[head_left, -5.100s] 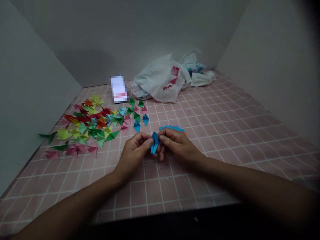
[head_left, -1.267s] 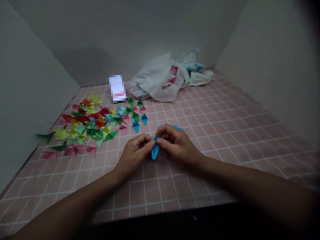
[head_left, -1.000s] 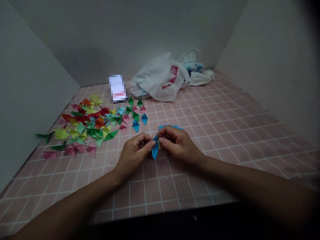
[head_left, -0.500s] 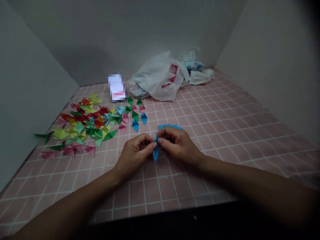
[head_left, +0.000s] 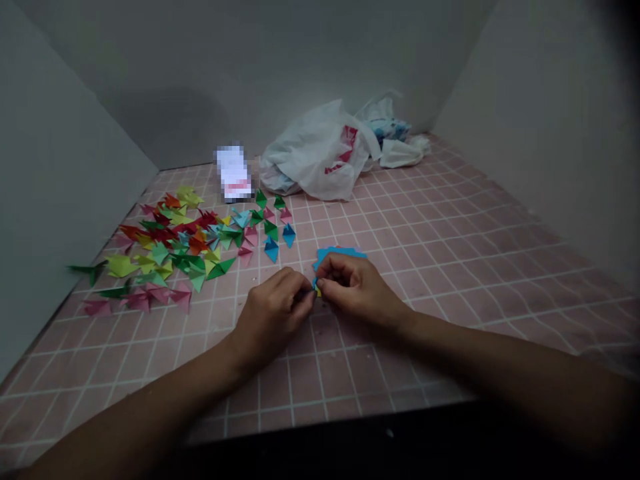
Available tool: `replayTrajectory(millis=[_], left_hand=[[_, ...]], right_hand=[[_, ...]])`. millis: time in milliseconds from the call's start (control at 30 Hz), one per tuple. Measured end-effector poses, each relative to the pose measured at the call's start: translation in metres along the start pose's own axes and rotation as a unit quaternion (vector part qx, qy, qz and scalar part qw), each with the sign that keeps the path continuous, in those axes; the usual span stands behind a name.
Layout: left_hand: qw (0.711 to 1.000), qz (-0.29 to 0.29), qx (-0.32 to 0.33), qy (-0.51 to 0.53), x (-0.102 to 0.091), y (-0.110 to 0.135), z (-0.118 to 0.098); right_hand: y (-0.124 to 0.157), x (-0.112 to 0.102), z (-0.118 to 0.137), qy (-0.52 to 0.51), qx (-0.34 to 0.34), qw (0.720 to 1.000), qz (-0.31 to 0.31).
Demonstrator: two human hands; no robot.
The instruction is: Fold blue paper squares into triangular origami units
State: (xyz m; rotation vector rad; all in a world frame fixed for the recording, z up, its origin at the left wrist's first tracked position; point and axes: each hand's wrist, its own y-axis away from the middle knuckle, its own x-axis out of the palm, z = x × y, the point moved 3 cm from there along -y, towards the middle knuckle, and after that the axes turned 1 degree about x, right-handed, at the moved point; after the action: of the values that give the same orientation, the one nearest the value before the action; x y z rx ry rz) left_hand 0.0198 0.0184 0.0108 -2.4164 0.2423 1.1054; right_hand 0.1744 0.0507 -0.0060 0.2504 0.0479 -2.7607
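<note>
My left hand [head_left: 274, 310] and my right hand [head_left: 357, 287] meet near the middle of the table, fingertips pinched together. Between them is a small folded piece of blue origami paper [head_left: 315, 283], mostly hidden by the fingers. Just behind my right hand lies a stack of paper sheets [head_left: 343, 253], blue on top; a bit of yellow shows under my fingertips. To the left spreads a heap of folded paper pieces [head_left: 193, 267] in red, yellow, green and pink. Two blue folded pieces [head_left: 271, 249] sit at its right side with several green and pink ones.
A lit phone [head_left: 233, 175] with a blurred screen leans at the back. Right of it lies a crumpled white plastic bag [head_left: 320, 157] with red print, and beyond that a blue-and-white packet [head_left: 393, 130]. Grey walls enclose the pink checked tablecloth [head_left: 450, 267].
The long blue folded piece that pointed down between my hands is now mostly covered. My left hand has turned over, its knuckles facing up. My right hand has hardly moved.
</note>
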Motion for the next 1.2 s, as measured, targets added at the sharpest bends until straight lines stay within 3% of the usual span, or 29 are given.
replayTrajectory(millis=[200,433,600,700,767,867,933,1200], left_hand=[[0.997,-0.001,0.029,-0.065,0.001,0.003,-0.002],[0.992,0.005,0.054,-0.115,0.002,0.005,-0.003],[0.994,0.012,0.037,-0.107,0.001,0.006,-0.004],[0.999,-0.001,0.006,-0.031,-0.001,0.003,-0.004],[0.997,-0.002,-0.055,0.061,-0.003,0.000,0.001],[0.957,0.017,-0.170,0.235,-0.002,-0.002,0.009],[0.921,0.034,-0.212,0.324,0.000,-0.004,0.011],[0.864,0.047,-0.242,0.439,0.008,-0.002,0.016]], right_hand=[[0.002,-0.001,0.001,0.038,-0.019,0.998,-0.036],[0.002,0.000,0.003,0.037,-0.015,0.999,-0.002],[0.001,-0.003,0.006,0.087,-0.044,0.994,-0.047],[0.000,-0.005,0.007,0.073,-0.046,0.995,-0.051],[0.000,-0.004,0.006,0.020,-0.032,0.999,-0.031],[-0.001,-0.003,0.005,-0.060,-0.007,0.998,0.006],[-0.002,-0.001,0.004,-0.083,-0.004,0.996,0.029],[-0.005,-0.001,-0.002,-0.125,0.017,0.991,0.036]])
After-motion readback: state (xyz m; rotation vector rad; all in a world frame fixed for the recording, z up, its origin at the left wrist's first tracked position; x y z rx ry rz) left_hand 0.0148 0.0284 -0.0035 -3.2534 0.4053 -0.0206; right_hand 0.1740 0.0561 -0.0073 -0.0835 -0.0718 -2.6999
